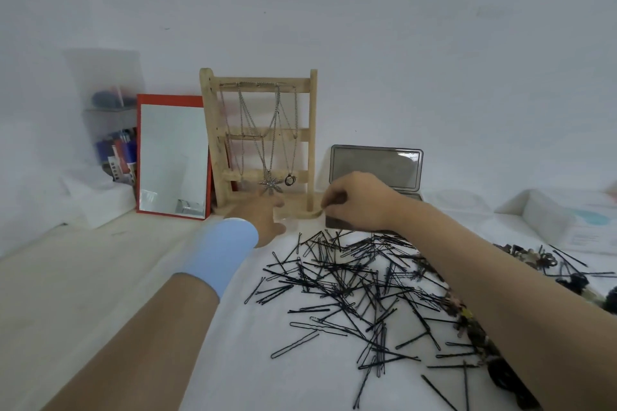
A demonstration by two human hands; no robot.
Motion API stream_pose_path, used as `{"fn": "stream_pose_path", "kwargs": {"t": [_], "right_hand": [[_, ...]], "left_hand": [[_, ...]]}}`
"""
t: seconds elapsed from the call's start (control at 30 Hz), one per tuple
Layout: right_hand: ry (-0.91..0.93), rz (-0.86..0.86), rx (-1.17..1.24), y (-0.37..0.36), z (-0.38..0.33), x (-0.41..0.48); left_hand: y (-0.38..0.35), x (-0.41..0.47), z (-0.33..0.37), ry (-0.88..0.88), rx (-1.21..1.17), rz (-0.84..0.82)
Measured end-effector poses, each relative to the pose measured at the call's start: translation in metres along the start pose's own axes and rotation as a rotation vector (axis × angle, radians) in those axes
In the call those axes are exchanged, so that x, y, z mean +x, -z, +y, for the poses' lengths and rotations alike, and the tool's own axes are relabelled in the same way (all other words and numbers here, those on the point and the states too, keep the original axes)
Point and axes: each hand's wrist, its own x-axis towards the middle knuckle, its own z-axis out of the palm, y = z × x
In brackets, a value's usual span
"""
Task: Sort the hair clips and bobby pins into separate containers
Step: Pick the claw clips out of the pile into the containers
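So the right grip (354, 200) is curled up tight, fingertips bunched at the front left corner of an open metal tin (375, 167) just right of the wooden jewelry stand (260, 140). Can't tell if anything is actually pinched in there. The left grip (267, 213), with a blue wristband (220, 250) behind it, is down at the stand's foot, thumb and fingers loosely spread. Whether it's touching anything, no idea.

In front of the stand there's a big messy heap of black bobby pins (350, 284) on a white sheet (250, 360). The hair clips (467, 317) trail off to the front right of the stand, partly under the right forearm. A few necklaces (267, 143) hang on the stand. A red-framed mirror (173, 157) leans just left of it, with bare worktop (83, 277) in front.
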Motion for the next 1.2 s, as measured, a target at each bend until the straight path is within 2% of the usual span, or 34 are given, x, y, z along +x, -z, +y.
{"fn": "stream_pose_path", "kwargs": {"t": [0.17,0.3,0.4,0.53,0.6,0.77,0.87,0.93,1.0,1.1,1.2], "right_hand": [[-0.017,0.027,0.033,0.013,0.014,-0.01],[-0.001,0.089,0.162,0.024,0.018,-0.017],[0.0,0.063,0.238,0.034,0.018,-0.024],[-0.039,-0.003,0.082,0.042,0.036,-0.036],[-0.087,-0.004,0.089,0.052,0.051,-0.045],[-0.182,-0.171,0.007,0.081,0.087,-0.07],[-0.209,-0.267,-0.088,0.08,0.102,-0.08],[-0.208,-0.282,-0.113,0.071,0.108,-0.081],[-0.197,-0.281,-0.155,0.06,0.113,-0.08],[-0.193,-0.275,-0.259,0.046,0.114,-0.077],[-0.172,-0.258,-0.294,0.046,0.114,-0.079]], "left_hand": [[0.003,0.001,0.003,0.002,-0.126,0.031],[0.019,-0.013,0.029,-0.197,-0.173,0.091],[0.02,-0.021,0.064,-0.331,-0.251,0.042],[0.006,-0.019,0.096,-0.429,-0.234,-0.073],[-0.003,-0.016,0.106,-0.436,-0.184,-0.11],[-0.023,-0.01,0.121,-0.475,-0.093,-0.125],[-0.026,-0.008,0.13,-0.53,0.056,-0.108],[-0.021,-0.01,0.141,-0.607,0.099,-0.055],[-0.016,-0.012,0.159,-0.672,0.037,-0.026],[-0.016,-0.012,0.187,-0.696,-0.038,-0.09],[-0.026,-0.007,0.204,-0.716,0.075,-0.174]]}}
